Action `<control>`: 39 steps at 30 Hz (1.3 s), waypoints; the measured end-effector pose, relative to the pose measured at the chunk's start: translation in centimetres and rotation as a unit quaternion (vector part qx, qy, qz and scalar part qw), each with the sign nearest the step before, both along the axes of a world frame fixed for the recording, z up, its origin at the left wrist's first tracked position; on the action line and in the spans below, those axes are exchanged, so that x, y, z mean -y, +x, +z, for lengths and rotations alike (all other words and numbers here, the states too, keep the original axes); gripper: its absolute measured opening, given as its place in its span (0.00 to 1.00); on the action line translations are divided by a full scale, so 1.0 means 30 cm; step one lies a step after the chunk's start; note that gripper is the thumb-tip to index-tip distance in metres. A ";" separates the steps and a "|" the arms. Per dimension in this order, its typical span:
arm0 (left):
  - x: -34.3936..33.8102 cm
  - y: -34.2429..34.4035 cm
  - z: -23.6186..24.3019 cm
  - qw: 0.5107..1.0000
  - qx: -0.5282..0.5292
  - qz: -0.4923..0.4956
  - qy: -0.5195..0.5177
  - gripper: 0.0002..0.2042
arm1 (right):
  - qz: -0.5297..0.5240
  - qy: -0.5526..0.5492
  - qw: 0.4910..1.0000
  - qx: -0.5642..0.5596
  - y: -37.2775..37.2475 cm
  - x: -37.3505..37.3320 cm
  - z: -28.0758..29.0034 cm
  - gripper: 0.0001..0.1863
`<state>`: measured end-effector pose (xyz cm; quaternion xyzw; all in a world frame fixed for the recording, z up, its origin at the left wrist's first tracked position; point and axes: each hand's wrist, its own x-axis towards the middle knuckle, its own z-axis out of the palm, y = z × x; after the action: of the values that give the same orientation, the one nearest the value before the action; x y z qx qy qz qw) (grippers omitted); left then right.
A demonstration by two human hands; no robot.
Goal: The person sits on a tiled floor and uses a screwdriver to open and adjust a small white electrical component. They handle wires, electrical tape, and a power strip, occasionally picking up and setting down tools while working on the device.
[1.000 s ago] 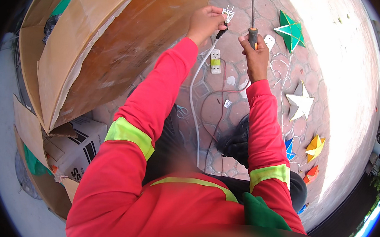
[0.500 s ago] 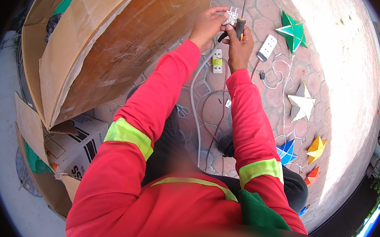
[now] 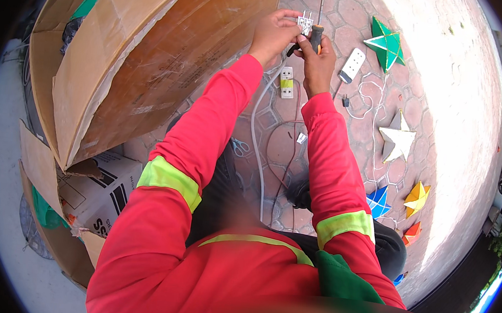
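Between the fingertips of my left hand [image 3: 273, 36] is a white plug [image 3: 304, 24], its two prongs pointing away from me and its inner parts seemingly exposed. My right hand [image 3: 319, 67] is closed around the black-and-orange handle of a screwdriver [image 3: 316, 36], whose long shaft points up and away. The right thumb and fingers also come close to the plug's lower end, beside a black cable end [image 3: 293, 49]. From there a thick grey cable [image 3: 253, 119] runs down toward my legs. How the cable joins the plug is hidden by the fingers.
A large torn cardboard box [image 3: 153, 62] stands at the left. On the paving lie a taped socket block [image 3: 287, 82], a white power strip [image 3: 352, 65], a small black plug [image 3: 345, 101] and blue-handled scissors [image 3: 240, 147]. Star lanterns, including a green one [image 3: 385, 45] and a white one [image 3: 397, 137], line the right.
The plug has shifted very slightly down and left in the view, with my fingers still on it. My right hand keeps its grip on the screwdriver, almost unmoved.
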<state>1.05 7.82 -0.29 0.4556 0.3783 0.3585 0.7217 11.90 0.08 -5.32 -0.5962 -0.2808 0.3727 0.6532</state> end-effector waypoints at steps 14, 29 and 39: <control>0.006 -0.001 0.038 0.998 -0.055 0.025 0.002 0.20 | -0.003 -0.036 0.989 0.141 0.019 0.035 0.049 0.16; -0.030 -0.012 -0.006 0.995 -0.052 0.074 0.032 0.15 | 0.026 -0.077 0.888 0.452 0.083 0.236 0.283 0.15; -0.041 -0.015 -0.033 0.980 -0.142 0.093 0.100 0.15 | 0.090 -0.087 0.731 0.671 0.158 0.161 0.531 0.12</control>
<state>0.59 9.05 -1.29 0.5343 0.4800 0.3917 0.5751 16.63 -4.75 10.60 -0.7173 -0.6648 -0.0452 0.2037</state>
